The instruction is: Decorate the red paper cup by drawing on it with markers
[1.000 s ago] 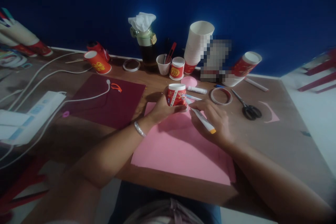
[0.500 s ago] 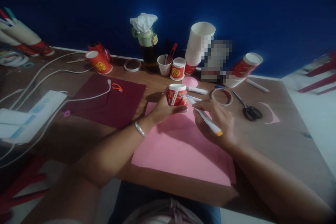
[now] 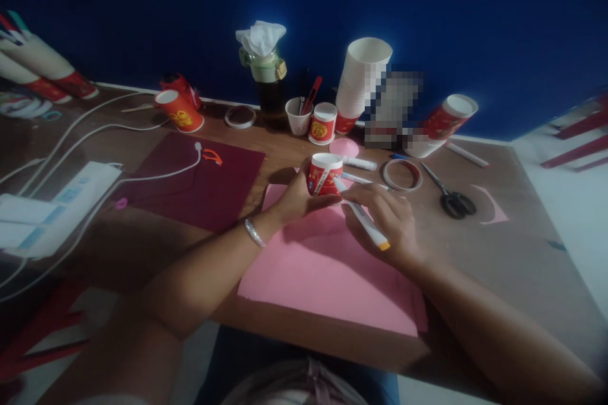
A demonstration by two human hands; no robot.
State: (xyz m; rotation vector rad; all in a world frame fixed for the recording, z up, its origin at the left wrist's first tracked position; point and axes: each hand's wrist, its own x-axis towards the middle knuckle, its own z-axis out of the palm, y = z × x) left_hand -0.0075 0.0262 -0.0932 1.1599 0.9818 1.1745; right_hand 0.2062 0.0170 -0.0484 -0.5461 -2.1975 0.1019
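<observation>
My left hand (image 3: 298, 198) is closed around a red and white paper cup (image 3: 325, 175), its thumb along the front near the cup's bottom. In my right hand (image 3: 392, 218) is a white marker (image 3: 365, 223) with an orange end, held like a pen. The marker's upper end meets or nearly meets the right side of the cup; the exact contact is too blurred to tell. Beneath both hands lies pink paper (image 3: 313, 266). A thin pen-like stick (image 3: 363, 181) rests just behind my right hand.
Scissors (image 3: 456, 204), a tape roll (image 3: 402, 175) and a glue stick (image 3: 361, 164) lie to the right. Along the wall stand stacked paper cups (image 3: 361, 76), a small cup of tools (image 3: 299, 120) and a bottle (image 3: 269, 85). Dark red paper (image 3: 199, 193) and a cable-fed power strip (image 3: 61, 212) are left.
The cup has turned a little in my left hand and shifted slightly right. My right hand has moved left, bringing the marker's tip up to the cup.
</observation>
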